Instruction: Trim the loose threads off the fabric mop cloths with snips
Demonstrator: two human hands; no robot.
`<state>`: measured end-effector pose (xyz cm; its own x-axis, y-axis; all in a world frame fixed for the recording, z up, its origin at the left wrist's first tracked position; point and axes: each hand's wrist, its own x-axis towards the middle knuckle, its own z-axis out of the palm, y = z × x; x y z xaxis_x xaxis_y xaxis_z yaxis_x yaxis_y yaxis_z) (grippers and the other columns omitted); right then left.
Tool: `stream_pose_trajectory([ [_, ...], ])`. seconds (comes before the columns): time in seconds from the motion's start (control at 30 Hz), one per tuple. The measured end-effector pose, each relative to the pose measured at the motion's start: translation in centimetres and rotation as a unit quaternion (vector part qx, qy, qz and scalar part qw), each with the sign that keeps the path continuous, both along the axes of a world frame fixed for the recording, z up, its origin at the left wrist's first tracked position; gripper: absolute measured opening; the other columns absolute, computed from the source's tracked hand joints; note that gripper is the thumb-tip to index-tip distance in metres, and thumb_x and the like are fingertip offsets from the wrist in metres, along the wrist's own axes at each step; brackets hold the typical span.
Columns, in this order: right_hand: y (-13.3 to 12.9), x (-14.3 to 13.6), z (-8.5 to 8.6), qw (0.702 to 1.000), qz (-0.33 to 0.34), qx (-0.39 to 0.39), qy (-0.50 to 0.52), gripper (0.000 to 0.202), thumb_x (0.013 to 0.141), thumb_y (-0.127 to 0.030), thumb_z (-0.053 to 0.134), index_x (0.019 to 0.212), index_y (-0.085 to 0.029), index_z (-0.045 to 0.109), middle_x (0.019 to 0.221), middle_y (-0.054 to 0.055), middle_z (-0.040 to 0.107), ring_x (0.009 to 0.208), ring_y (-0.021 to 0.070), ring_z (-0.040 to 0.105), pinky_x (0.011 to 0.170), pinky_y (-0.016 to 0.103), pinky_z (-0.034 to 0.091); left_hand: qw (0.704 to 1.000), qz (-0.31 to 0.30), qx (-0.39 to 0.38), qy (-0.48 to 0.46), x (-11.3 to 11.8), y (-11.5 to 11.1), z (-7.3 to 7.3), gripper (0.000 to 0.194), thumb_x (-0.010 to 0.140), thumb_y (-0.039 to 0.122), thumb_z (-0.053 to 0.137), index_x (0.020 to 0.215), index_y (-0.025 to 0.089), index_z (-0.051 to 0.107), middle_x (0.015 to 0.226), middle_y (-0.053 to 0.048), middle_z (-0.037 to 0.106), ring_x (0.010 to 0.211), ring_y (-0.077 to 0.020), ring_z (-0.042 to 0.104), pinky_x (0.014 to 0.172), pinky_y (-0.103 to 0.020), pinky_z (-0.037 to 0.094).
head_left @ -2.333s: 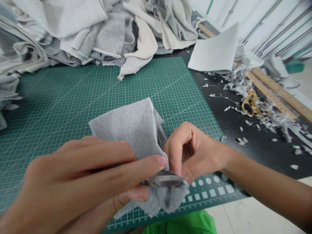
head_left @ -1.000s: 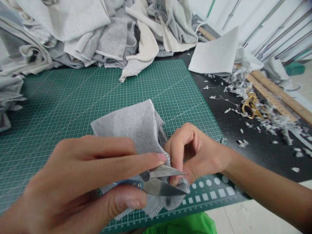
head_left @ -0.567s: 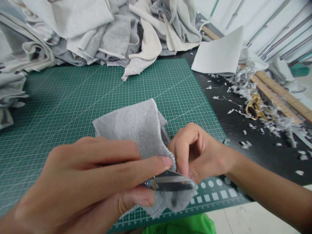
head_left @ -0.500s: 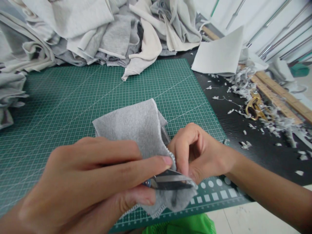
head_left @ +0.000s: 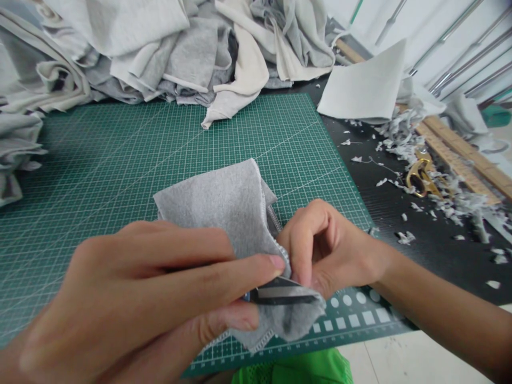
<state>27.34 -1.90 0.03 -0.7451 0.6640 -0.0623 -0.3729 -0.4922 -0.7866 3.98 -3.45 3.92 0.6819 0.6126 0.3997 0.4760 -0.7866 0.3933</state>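
A grey fabric piece (head_left: 224,197) with stitched edges lies on the green cutting mat (head_left: 152,144). My left hand (head_left: 152,288) is closed around small dark-handled scissors (head_left: 284,295); its index finger presses on the fabric's stitched edge. The blades point right, over the fabric's lower part, and their tip is partly behind its edge. My right hand (head_left: 332,250) pinches the fabric's right edge between thumb and fingers, close to the blades. My left fingers hide most of the scissors' handles.
Grey and cream fabrics (head_left: 192,53) are heaped along the back. A white folded piece (head_left: 364,90), gold-handled scissors (head_left: 420,176), wooden rulers (head_left: 460,160) and scraps (head_left: 406,238) lie on the black table (head_left: 372,208). Green cloth (head_left: 296,368) shows below the mat.
The scissor blades look narrower and have tilted slightly beside the fabric edge. Both hands keep nearly the same hold, and the whole view has shifted a little.
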Motion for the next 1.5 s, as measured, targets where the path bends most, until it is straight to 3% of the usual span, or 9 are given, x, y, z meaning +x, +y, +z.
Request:
stream_pose_trajectory([
  [0.37, 0.08, -0.05, 0.2, 1.0, 0.005, 0.004, -0.007, 0.023, 0.058, -0.028, 0.086, 0.067, -0.014, 0.071, 0.065, 0.002, 0.071, 0.061, 0.0104, 0.065, 0.059, 0.02, 0.054, 0.998, -0.014, -0.038, -0.042, 0.4, 0.24, 0.03, 0.03, 0.089, 0.029, 0.05, 0.114, 0.032, 0.066, 0.087, 0.003, 0.072, 0.062, -0.0135, 0.066, 0.042, -0.023, 0.054],
  [0.7, 0.06, 0.03, -0.17, 1.0, -0.002, 0.003, 0.001, 0.024, 0.06, -0.031, 0.085, 0.067, -0.013, 0.071, 0.064, 0.002, 0.07, 0.06, 0.0095, 0.064, 0.06, 0.02, 0.054, 0.995, 0.0, -0.068, -0.066, 0.6, 0.45, 0.01, 0.027, 0.09, 0.035, 0.051, 0.112, 0.036, 0.067, 0.081, 0.002, 0.072, 0.057, -0.0127, 0.065, 0.037, -0.02, 0.05],
  [0.93, -0.02, -0.11, -0.23, 0.999, 0.001, -0.012, 0.038, 0.017, 0.061, -0.021, 0.084, 0.071, -0.014, 0.072, 0.067, 0.001, 0.071, 0.063, 0.0091, 0.066, 0.062, 0.018, 0.054, 0.993, -0.001, -0.096, -0.072, 0.74, 0.68, -0.04, 0.026, 0.09, 0.036, 0.052, 0.109, 0.033, 0.069, 0.079, 0.002, 0.072, 0.057, -0.0113, 0.064, 0.042, -0.019, 0.05],
  [1.07, -0.12, -0.15, -0.42, 0.998, 0.004, -0.019, 0.065, 0.019, 0.06, -0.019, 0.084, 0.075, -0.015, 0.073, 0.073, 0.002, 0.073, 0.067, 0.0092, 0.067, 0.063, 0.018, 0.054, 0.993, 0.031, -0.091, -0.074, 0.67, 0.71, 0.01, 0.024, 0.089, 0.039, 0.053, 0.104, 0.033, 0.071, 0.078, 0.002, 0.071, 0.062, -0.0119, 0.065, 0.051, -0.02, 0.054],
  [1.23, -0.03, -0.13, -0.4, 0.998, 0.001, -0.011, 0.067, 0.018, 0.061, -0.019, 0.084, 0.076, -0.015, 0.073, 0.074, 0.002, 0.074, 0.066, 0.009, 0.067, 0.063, 0.018, 0.053, 0.991, 0.017, -0.103, -0.085, 0.54, 0.9, 0.33, 0.026, 0.09, 0.041, 0.052, 0.104, 0.032, 0.071, 0.074, 0.001, 0.07, 0.054, -0.0105, 0.061, 0.043, -0.019, 0.049],
  [1.5, 0.09, -0.18, -0.27, 0.998, -0.011, 0.006, 0.062, 0.013, 0.064, -0.014, 0.081, 0.074, -0.014, 0.073, 0.068, 0.001, 0.072, 0.063, 0.0085, 0.066, 0.061, 0.017, 0.053, 0.998, -0.006, -0.053, -0.039, 0.4, 0.82, 0.29, 0.027, 0.092, 0.039, 0.049, 0.113, 0.038, 0.065, 0.078, 0.005, 0.071, 0.057, -0.0114, 0.065, 0.041, -0.022, 0.05],
])
